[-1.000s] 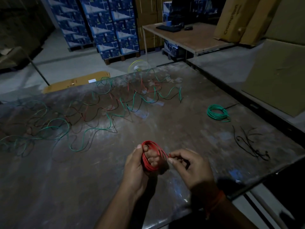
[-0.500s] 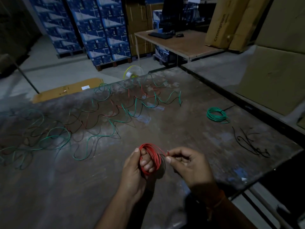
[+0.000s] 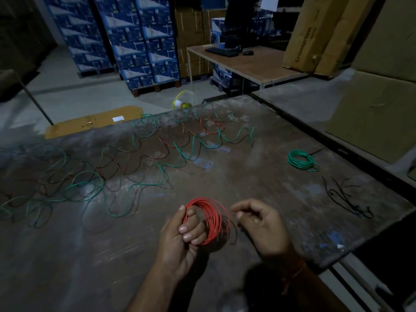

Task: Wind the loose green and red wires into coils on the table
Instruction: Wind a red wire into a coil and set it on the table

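Over the table, red coil sits in left-hand grip.

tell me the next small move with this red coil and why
Probably the right hand should pinch the loose dark tail beside the red coil and tuck it in. The left hand grips the coil, the right hand holds nothing, and the end trails free.

You are working bare-handed, both forearms showing uncovered with no sleeves reaching them. Your left hand is wearing nothing, while your right hand is wearing an orange thread band around its wrist.
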`<action>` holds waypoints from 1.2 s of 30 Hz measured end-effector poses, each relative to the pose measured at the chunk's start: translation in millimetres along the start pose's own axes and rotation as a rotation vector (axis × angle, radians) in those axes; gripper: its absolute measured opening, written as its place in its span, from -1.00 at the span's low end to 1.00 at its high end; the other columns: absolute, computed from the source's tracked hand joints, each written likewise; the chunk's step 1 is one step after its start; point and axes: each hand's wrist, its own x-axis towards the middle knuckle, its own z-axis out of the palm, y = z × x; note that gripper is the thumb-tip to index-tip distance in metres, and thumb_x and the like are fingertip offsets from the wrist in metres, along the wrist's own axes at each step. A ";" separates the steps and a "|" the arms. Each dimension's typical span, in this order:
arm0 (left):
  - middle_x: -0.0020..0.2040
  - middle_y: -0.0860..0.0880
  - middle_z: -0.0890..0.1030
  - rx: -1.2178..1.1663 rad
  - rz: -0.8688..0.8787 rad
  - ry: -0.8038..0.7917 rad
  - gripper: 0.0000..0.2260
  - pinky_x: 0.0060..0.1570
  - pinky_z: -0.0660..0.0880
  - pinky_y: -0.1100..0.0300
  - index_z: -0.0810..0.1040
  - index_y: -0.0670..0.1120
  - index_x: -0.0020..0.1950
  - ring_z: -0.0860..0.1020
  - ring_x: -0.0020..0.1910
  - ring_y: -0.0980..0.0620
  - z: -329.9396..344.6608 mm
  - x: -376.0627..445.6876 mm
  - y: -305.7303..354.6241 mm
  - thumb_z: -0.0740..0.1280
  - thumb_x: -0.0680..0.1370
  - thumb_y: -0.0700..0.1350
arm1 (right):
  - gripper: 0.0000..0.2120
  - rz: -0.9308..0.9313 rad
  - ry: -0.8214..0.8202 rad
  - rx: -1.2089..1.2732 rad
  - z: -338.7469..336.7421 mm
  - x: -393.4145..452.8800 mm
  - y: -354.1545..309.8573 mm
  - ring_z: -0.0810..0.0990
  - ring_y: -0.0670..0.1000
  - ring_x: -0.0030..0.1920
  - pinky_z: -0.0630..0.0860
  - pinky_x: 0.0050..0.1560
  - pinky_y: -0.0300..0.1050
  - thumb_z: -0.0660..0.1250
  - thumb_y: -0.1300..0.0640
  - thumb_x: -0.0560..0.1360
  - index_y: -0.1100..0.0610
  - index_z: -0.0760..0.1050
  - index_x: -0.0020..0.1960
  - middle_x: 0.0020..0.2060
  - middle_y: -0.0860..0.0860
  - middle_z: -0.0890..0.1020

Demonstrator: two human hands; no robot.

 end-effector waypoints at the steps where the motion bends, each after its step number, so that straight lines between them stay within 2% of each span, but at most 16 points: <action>1: -0.56 0.11 0.24 0.018 -0.027 -0.012 -0.72 -0.58 0.05 0.30 0.43 -0.12 -0.24 0.20 -0.65 0.21 -1.0 -2.3 1.0 0.10 0.62 -0.09 | -0.84 -0.005 0.044 -0.021 0.1 3.5 -0.6 0.62 -0.17 -0.20 0.50 -0.12 -0.29 0.37 0.30 0.55 0.11 0.64 0.07 -0.18 0.02 0.69; 3: -0.56 0.11 0.24 0.051 -0.086 -0.061 -0.72 -0.57 0.02 0.29 0.41 -0.12 -0.22 0.19 -0.64 0.21 -2.6 -5.3 1.6 0.08 0.65 -0.10 | -0.71 -0.033 0.012 -0.139 0.8 9.2 -0.1 0.63 -0.20 0.01 0.50 0.07 -0.30 0.36 0.04 0.54 0.06 0.58 0.24 0.04 0.02 0.67; 5: -0.56 0.12 0.24 0.091 -0.121 -0.107 -0.71 -0.59 0.06 0.30 0.44 -0.12 -0.21 0.20 -0.63 0.21 -1.7 -6.2 -0.5 0.09 0.65 -0.09 | -0.54 -0.017 -0.097 -0.164 7.1 11.4 0.0 0.56 -0.20 0.26 0.43 0.30 -0.20 0.26 -0.19 0.57 0.00 0.50 0.38 0.25 -0.04 0.60; 7: -0.56 0.12 0.24 0.124 -0.148 -0.122 -0.68 -0.60 0.08 0.31 0.48 -0.11 -0.24 0.18 -0.63 0.22 1.3 -7.2 -3.9 0.08 0.64 -0.09 | -0.45 0.007 -0.165 -0.130 15.8 8.3 0.6 0.56 -0.12 0.31 0.42 0.36 -0.09 0.16 -0.34 0.58 -0.07 0.46 0.44 0.27 -0.05 0.62; 8: -0.57 0.12 0.24 0.113 -0.167 -0.133 -0.67 -0.60 0.07 0.31 0.48 -0.11 -0.25 0.15 -0.63 0.21 3.7 -7.6 -5.5 0.07 0.64 -0.09 | -0.48 -0.002 -0.174 -0.127 19.4 6.1 -0.1 0.61 -0.07 0.23 0.47 0.31 -0.06 0.14 -0.34 0.59 -0.08 0.47 0.41 0.19 -0.01 0.66; 10: -0.58 0.11 0.24 0.069 -0.198 -0.145 -0.66 -0.60 0.07 0.31 0.45 -0.12 -0.26 0.14 -0.64 0.20 9.7 -8.1 -8.2 0.06 0.65 -0.08 | -0.62 -0.037 -0.166 -0.097 23.8 2.2 -1.4 0.67 0.07 -0.07 0.57 0.06 0.02 0.13 -0.20 0.65 -0.02 0.56 0.26 -0.07 0.11 0.68; 12: -0.58 0.10 0.22 0.079 -0.189 -0.104 -0.68 -0.61 0.09 0.31 0.43 -0.13 -0.25 0.18 -0.65 0.20 14.2 -7.0 -13.1 0.08 0.65 -0.08 | -0.71 -0.074 -0.130 -0.081 24.4 -0.7 -2.0 0.57 0.03 -0.31 0.52 -0.20 0.02 0.14 -0.09 0.68 0.03 0.58 0.05 -0.31 0.10 0.59; 14: -0.54 0.07 0.22 0.159 -0.134 -0.052 -0.70 -0.58 0.11 0.30 0.43 -0.17 -0.20 0.19 -0.63 0.18 19.9 -6.4 -19.6 0.09 0.65 -0.08 | -0.74 -0.081 -0.068 -0.100 22.7 -1.7 0.9 0.51 -0.03 -0.38 0.46 -0.29 -0.02 0.15 -0.10 0.67 -0.04 0.57 0.01 -0.40 0.03 0.52; 17: -0.47 0.02 0.27 0.371 0.002 0.024 -0.72 -0.54 0.20 0.29 0.46 -0.25 -0.07 0.24 -0.55 0.15 24.5 -2.6 -30.9 0.13 0.66 -0.07 | -0.77 -0.063 0.011 -0.164 18.2 -1.2 8.1 0.49 -0.07 -0.41 0.46 -0.32 -0.02 0.15 -0.08 0.66 -0.10 0.58 0.07 -0.44 0.00 0.51; 20: -0.41 -0.03 0.31 0.513 0.092 0.086 -0.72 -0.51 0.22 0.28 0.47 -0.27 0.03 0.25 -0.49 0.12 23.9 3.0 -36.3 0.17 0.65 -0.05 | -0.81 -0.039 0.040 -0.167 15.7 -0.6 12.3 0.54 -0.13 -0.36 0.52 -0.28 0.01 0.18 -0.03 0.67 -0.11 0.58 0.07 -0.38 0.01 0.58; 23: -0.40 -0.05 0.35 0.656 0.155 0.112 -0.68 -0.50 0.18 0.26 0.52 -0.27 -0.06 0.25 -0.48 0.11 25.1 4.6 -34.6 0.15 0.68 -0.06 | -0.78 -0.015 0.009 -0.057 13.6 0.3 12.6 0.53 -0.12 -0.32 0.50 -0.21 -0.14 0.19 -0.03 0.65 -0.12 0.58 0.17 -0.36 -0.07 0.56; 25: -0.40 -0.04 0.35 0.692 0.156 0.110 -0.68 -0.49 0.16 0.26 0.54 -0.24 -0.11 0.24 -0.49 0.12 27.9 4.7 -33.3 0.13 0.69 -0.07 | -0.76 -0.027 -0.015 -0.057 11.0 1.3 11.0 0.53 -0.10 -0.31 0.50 -0.21 -0.16 0.18 -0.06 0.64 -0.14 0.58 0.21 -0.35 -0.06 0.55; 29: -0.38 -0.07 0.41 0.708 0.127 0.074 -0.69 -0.48 0.23 0.27 0.54 -0.25 -0.06 0.30 -0.47 0.10 30.8 6.0 -34.1 0.14 0.68 -0.08 | -0.76 -0.049 -0.014 -0.146 5.9 5.7 10.1 0.48 -0.08 -0.38 0.48 -0.28 -0.04 0.15 -0.07 0.67 -0.09 0.59 0.11 -0.40 -0.06 0.53; 32: -0.36 -0.12 0.46 0.764 0.108 0.057 -0.72 -0.48 0.33 0.29 0.55 -0.26 -0.05 0.37 -0.47 0.08 30.3 4.2 -30.4 0.17 0.67 -0.09 | -0.75 -0.076 -0.093 -0.187 3.4 9.9 8.3 0.57 0.06 -0.36 0.57 -0.24 0.06 0.13 -0.08 0.69 -0.07 0.58 0.11 -0.33 0.00 0.62; 35: -0.39 -0.08 0.41 0.830 0.055 0.037 -0.73 -0.48 0.29 0.29 0.50 -0.25 -0.03 0.32 -0.49 0.09 31.6 4.1 -22.8 0.17 0.68 -0.06 | -0.77 -0.120 -0.145 -0.231 2.5 12.7 4.0 0.55 -0.11 -0.34 0.52 -0.21 -0.13 0.13 0.03 0.71 -0.07 0.58 0.09 -0.31 -0.14 0.62; 36: -0.41 -0.03 0.36 0.832 0.034 0.034 -0.73 -0.49 0.24 0.29 0.47 -0.23 -0.05 0.27 -0.50 0.11 32.4 5.0 -20.3 0.16 0.68 -0.06 | -0.76 -0.127 -0.161 -0.225 3.5 13.2 3.2 0.57 -0.09 -0.31 0.52 -0.20 -0.12 0.13 0.05 0.71 -0.08 0.58 0.10 -0.29 -0.10 0.64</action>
